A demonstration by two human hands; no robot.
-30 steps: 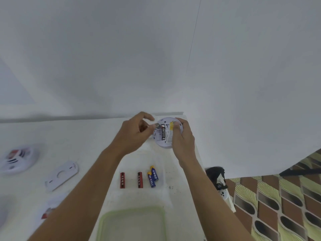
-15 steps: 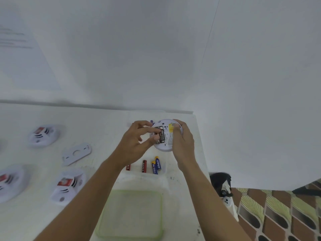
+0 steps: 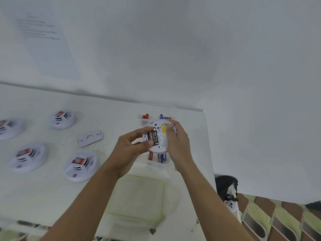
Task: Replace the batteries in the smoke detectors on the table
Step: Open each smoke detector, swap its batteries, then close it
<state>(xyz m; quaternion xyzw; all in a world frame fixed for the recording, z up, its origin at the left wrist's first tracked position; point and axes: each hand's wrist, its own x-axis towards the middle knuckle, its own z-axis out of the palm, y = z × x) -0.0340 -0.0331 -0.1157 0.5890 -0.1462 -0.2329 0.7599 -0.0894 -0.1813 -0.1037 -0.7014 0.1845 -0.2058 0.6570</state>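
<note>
Right hand point(image 3: 178, 142) curls round the right rim of the upturned smoke detector point(image 3: 163, 143), held between both hands. Left hand point(image 3: 132, 148): forefinger and thumb pinch the black battery point(image 3: 152, 137) in its compartment. Loose batteries point(image 3: 160, 158) lie just beneath the hands.

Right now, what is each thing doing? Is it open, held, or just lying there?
held smoke detector: back up, battery bay open
black batteries: seated in that bay
left hand: pinches the black batteries
right hand: grips the held smoke detector
other detectors: four, face up on the table
mounting plate: off, lying flat
loose batteries: lying beneath the hands
</note>
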